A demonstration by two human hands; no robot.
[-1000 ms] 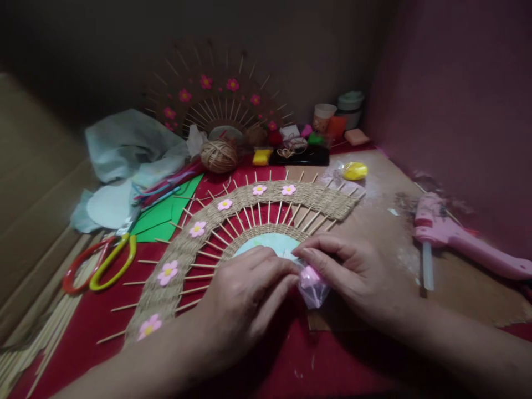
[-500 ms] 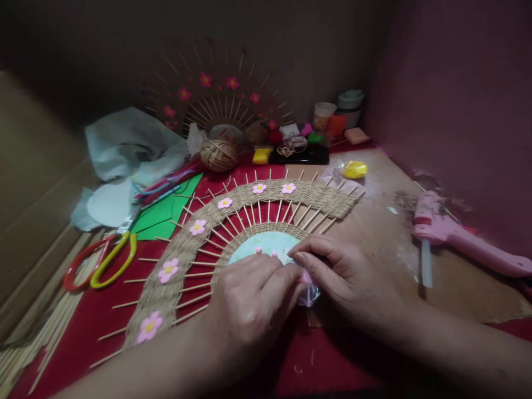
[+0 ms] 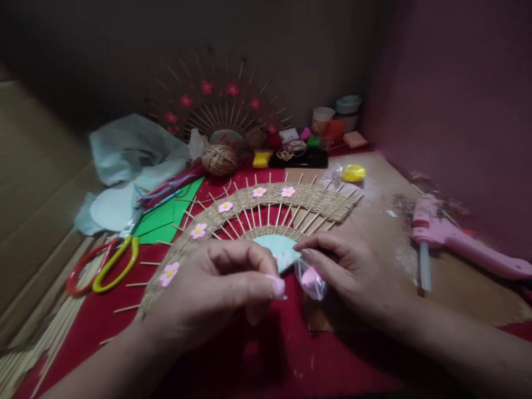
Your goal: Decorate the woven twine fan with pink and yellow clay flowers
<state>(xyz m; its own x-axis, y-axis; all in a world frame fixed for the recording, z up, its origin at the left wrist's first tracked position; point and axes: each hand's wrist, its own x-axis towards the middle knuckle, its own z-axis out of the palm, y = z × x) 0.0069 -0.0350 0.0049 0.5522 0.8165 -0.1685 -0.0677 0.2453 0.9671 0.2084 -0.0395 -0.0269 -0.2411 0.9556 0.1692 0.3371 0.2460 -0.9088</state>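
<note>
My left hand (image 3: 220, 282) is closed, pinching a small lump of pink clay (image 3: 277, 286) between thumb and fingertips. To its right, my right hand (image 3: 349, 271) is closed on a clear plastic bag (image 3: 312, 287) with more pink clay inside. Behind both hands lies a half-round fan of woven twine (image 3: 249, 195) and thin sticks, with a pale blue half disc (image 3: 274, 247) at its centre. Several pink clay flowers (image 3: 225, 206) with yellow middles sit along the woven band. My left hand and forearm hide its lower left part.
Scissors (image 3: 102, 266) with red and yellow handles lie at left, beside loose sticks (image 3: 54, 327). A pink glue gun (image 3: 465, 238) rests at right on brown board. At the back are a twine ball (image 3: 220, 158), a yellow clay packet (image 3: 353, 173) and a second flowered fan (image 3: 220, 100).
My left hand has moved left and toward me, away from the bag, with a lump of pink clay in its fingertips. My right hand stays nearly in place with the bag.
</note>
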